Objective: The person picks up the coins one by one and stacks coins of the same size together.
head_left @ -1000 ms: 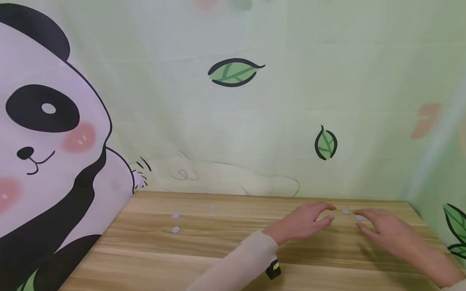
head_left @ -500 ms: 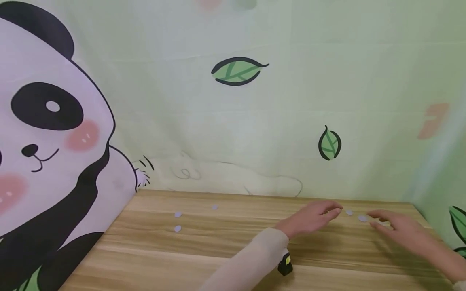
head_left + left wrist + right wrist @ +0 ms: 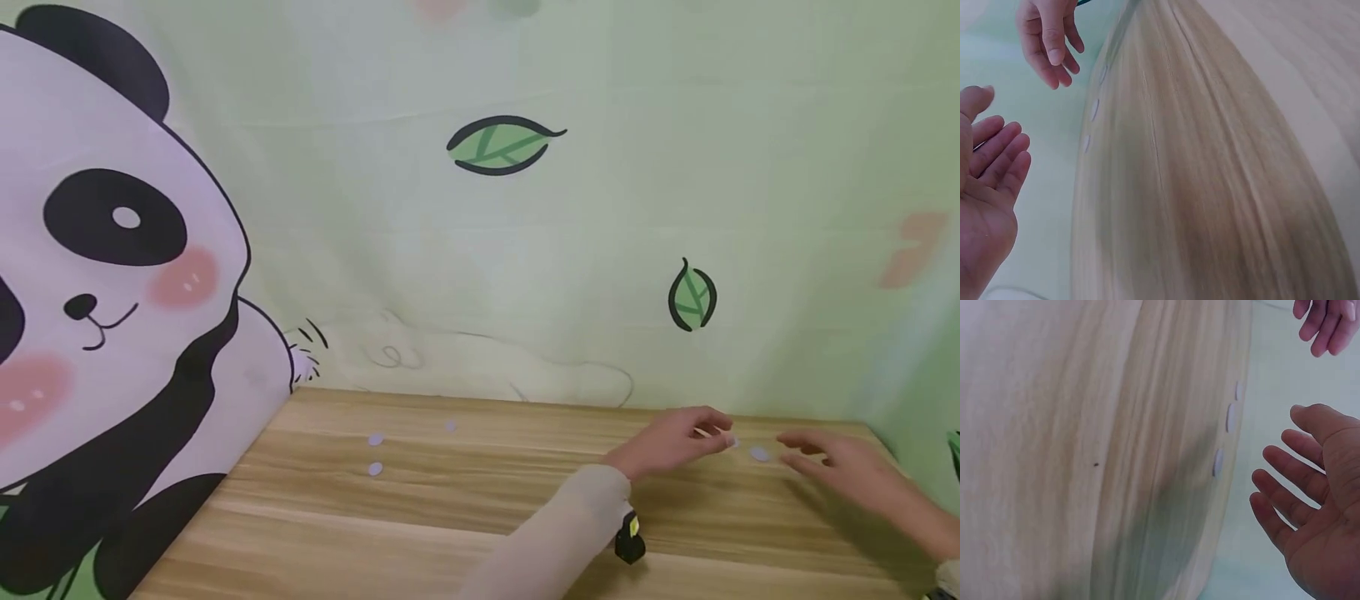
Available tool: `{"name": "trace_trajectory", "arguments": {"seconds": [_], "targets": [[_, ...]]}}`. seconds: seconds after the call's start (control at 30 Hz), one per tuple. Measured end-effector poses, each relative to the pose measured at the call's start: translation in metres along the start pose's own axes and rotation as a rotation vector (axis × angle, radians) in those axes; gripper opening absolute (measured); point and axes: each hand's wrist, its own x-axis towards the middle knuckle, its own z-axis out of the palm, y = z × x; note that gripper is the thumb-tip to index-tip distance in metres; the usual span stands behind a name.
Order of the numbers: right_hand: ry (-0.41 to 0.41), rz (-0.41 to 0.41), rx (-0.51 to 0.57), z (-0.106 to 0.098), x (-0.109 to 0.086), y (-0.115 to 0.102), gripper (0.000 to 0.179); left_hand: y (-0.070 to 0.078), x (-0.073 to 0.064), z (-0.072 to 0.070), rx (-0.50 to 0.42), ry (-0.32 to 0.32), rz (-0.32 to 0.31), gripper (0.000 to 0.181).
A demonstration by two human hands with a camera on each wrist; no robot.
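Left hand [image 3: 671,442] has edged rightward above the desk [image 3: 450,500]; fingertips now overlap one pale disc [image 3: 734,442] in the head view, contact unclear. Right hand [image 3: 851,468] has drawn off rightward, baring the neighbouring disc [image 3: 759,454] between the hands. Grip released on both, fingers loosely bent, palms bare. Left-side discs [image 3: 375,469] unmoved; apparently nothing lifted, layout unchanged.

From my end I see a screened corner: pale green printed cloth [image 3: 585,200] hangs behind the wood-grain tabletop [image 3: 420,504], a cartoon panda [image 3: 120,279] at its left. Home or studio, I can't tell.
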Motion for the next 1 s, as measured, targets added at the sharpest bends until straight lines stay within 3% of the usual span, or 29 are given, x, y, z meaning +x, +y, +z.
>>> {"name": "trace_trajectory", "arguments": {"seconds": [0.17,0.47,1.0], "targets": [[0.020,0.008,-0.005,0.008,0.002,0.006,0.032,-0.004,0.007,0.007,-0.006,-0.005,-0.008,0.037],[-0.002,-0.005,-0.011,0.015,0.014,0.013,0.032,-0.011,0.019,0.027,-0.010,0.011,-0.090,0.030],[-0.022,-0.004,-0.036,0.018,0.023,0.020,0.034,-0.002,0.031,0.055,0.216,0.069,-0.175,0.023]]}}
